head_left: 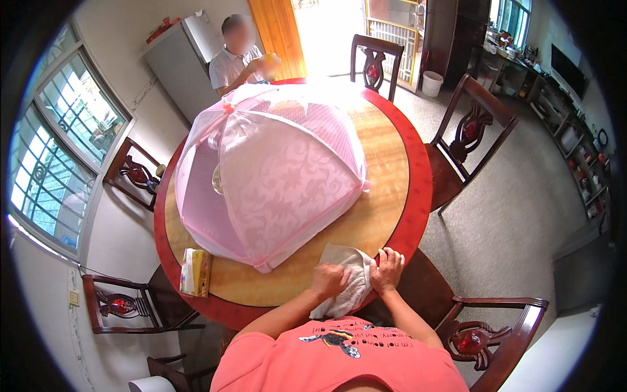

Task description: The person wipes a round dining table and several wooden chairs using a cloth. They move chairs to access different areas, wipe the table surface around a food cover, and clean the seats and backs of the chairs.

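Note:
At the near edge of the round table (385, 215), a pale, rumpled cloth (356, 287) lies partly over the red rim. My left hand (331, 279) presses on it with fingers curled into the fabric, slightly blurred. Just to its right, my right hand (387, 269) rests on the rim, fingers laid forward and apart, its thumb side touching the cloth. Beyond both hands, a pink mesh food cover (287, 176) spreads like a tent over much of the tabletop. Through its mesh, a round dish edge (217, 179) shows; the rest underneath is hard to make out.
A yellow tissue pack (195, 272) stands at the table's left near rim. Dark wooden chairs (467, 130) surround the table, one close at my right (470, 340). Across from me a person (238, 62) sits holding something yellow. A white bucket (432, 83) stands near the doorway.

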`<action>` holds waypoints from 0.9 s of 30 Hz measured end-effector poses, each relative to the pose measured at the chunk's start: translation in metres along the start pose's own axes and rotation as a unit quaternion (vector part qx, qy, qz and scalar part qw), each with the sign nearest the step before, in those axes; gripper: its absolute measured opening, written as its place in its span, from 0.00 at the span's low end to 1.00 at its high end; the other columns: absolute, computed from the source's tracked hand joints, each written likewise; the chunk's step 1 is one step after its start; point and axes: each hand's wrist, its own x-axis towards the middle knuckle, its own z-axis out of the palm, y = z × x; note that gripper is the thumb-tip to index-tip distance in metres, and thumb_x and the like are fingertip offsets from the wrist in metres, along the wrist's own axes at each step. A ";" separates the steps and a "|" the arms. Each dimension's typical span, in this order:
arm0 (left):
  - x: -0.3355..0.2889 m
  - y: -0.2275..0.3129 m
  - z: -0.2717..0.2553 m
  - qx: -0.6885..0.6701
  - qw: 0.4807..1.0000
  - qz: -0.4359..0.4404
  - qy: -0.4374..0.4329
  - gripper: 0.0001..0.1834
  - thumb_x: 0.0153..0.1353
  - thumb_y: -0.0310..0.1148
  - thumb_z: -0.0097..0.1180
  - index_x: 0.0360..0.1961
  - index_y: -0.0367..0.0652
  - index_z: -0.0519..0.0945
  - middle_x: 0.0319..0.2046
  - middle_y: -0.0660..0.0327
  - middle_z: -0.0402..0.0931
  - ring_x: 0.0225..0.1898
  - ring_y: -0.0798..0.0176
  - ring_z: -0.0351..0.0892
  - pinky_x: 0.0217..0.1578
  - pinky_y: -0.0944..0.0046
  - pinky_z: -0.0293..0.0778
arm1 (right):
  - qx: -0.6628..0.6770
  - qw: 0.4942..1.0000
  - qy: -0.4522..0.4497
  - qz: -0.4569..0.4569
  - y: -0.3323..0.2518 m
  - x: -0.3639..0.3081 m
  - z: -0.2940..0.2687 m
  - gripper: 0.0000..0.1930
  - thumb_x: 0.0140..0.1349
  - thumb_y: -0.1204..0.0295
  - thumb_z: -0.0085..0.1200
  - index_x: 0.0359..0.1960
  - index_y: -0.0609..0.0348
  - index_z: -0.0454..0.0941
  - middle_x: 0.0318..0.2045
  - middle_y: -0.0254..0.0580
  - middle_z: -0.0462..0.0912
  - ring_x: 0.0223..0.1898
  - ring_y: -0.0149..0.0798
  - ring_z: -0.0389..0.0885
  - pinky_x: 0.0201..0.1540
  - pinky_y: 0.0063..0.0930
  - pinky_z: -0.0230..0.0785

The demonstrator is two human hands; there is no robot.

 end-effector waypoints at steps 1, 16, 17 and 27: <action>0.004 0.000 -0.005 -0.010 0.999 -0.039 0.006 0.16 0.53 0.43 0.56 0.17 0.43 0.75 0.14 0.56 0.74 0.23 0.50 0.76 0.26 0.52 0.71 | -0.001 1.000 -0.001 0.001 0.000 0.000 0.000 0.21 0.47 0.60 0.53 0.42 0.59 0.74 0.46 0.41 0.69 0.52 0.46 0.63 0.60 0.51 0.49; 0.012 -0.027 -0.020 0.011 0.975 -0.176 -0.133 0.06 0.50 0.34 0.51 0.27 0.47 0.78 0.28 0.53 0.78 0.30 0.45 0.78 0.30 0.47 0.72 | 0.007 1.000 0.008 -0.007 -0.001 -0.001 -0.005 0.23 0.54 0.54 0.51 0.43 0.60 0.73 0.46 0.41 0.70 0.52 0.46 0.64 0.60 0.51 0.49; 0.014 -0.025 -0.028 0.052 0.976 -0.160 -0.136 0.05 0.49 0.33 0.51 0.25 0.46 0.78 0.27 0.53 0.78 0.29 0.46 0.78 0.29 0.47 0.72 | 0.006 1.000 0.007 -0.003 -0.001 0.000 -0.005 0.23 0.54 0.54 0.51 0.43 0.60 0.73 0.46 0.41 0.70 0.52 0.46 0.64 0.60 0.51 0.49; 0.025 -0.029 -0.029 0.123 0.991 -0.047 0.000 0.03 0.48 0.29 0.51 0.26 0.47 0.76 0.30 0.56 0.75 0.30 0.50 0.77 0.27 0.53 0.74 | 0.002 1.000 0.026 -0.009 0.001 0.000 0.001 0.19 0.51 0.60 0.54 0.42 0.58 0.73 0.45 0.40 0.71 0.51 0.45 0.65 0.59 0.50 0.50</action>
